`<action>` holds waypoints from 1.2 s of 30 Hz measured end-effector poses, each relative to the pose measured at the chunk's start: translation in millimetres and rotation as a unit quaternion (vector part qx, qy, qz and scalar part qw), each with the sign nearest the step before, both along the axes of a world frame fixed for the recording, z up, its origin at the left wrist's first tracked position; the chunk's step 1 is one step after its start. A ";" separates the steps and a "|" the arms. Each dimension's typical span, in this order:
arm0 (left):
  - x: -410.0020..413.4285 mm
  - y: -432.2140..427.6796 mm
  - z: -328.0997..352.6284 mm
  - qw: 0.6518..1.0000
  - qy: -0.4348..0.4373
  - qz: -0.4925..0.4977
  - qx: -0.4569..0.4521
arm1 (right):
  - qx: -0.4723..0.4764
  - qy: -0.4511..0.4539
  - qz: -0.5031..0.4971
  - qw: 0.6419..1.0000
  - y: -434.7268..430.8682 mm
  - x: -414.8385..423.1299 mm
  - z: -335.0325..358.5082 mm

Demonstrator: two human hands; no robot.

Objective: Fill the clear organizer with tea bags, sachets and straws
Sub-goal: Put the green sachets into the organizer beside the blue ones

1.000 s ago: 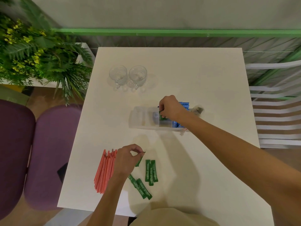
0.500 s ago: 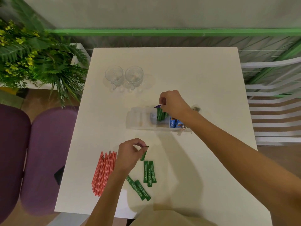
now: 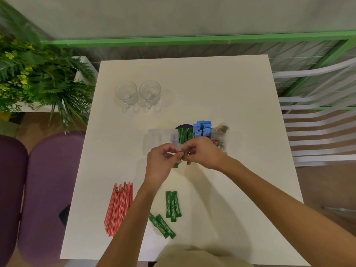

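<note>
Now the clear organizer (image 3: 159, 138) stands mid-bench, right half filled: green sticks (image 3: 184, 134) upright in a middle cell, blue sachets (image 3: 202, 128) beside them, tea bags (image 3: 219, 137) at the right end. The left cells look empty, though the clear walls make that hard to confirm.

Just in front of it, one green sachet (image 3: 178, 161) hangs between both hands. The left hand (image 3: 162, 162) has its fingers curled and pinches the sachet near the top. The right hand (image 3: 202, 153) closes its fingertips on the same end.

Change from half a second ago: the right hand was at the organizer, over the green sticks, and the left hand held this sachet low, near the loose pile. The two have since met. Reads as a handover, left to right.

Judgement: sachet stocking is partway. Two small groups of loose sachets (image 3: 172, 206) lie on the bench (image 3: 221, 83) near the front edge. The red straws (image 3: 119, 209) lie in a bundle to their left, not yet started.

Two glass cups (image 3: 126, 93) stand at the far left of the bench.
</note>
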State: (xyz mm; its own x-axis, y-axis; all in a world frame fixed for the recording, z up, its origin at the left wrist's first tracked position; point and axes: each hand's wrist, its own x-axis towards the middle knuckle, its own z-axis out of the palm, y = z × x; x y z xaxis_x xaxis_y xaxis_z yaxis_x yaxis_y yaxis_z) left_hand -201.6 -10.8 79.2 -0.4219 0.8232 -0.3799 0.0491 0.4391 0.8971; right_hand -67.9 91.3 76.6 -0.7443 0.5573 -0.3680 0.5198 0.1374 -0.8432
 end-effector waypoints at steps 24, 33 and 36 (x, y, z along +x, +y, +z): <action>-40.0 -96.3 -67.2 0.968 0.211 -0.053 -0.127 | 0.237 -0.207 0.063 0.947 64.3 -45.6 -3.9; -28.3 -109.7 -94.0 0.929 0.282 -0.121 -0.207 | 0.291 -0.252 0.090 0.918 62.8 -50.2 -6.2; -27.1 -106.1 -95.5 0.923 0.294 -0.125 -0.213 | 0.300 -0.254 0.091 0.915 62.3 -49.7 -5.5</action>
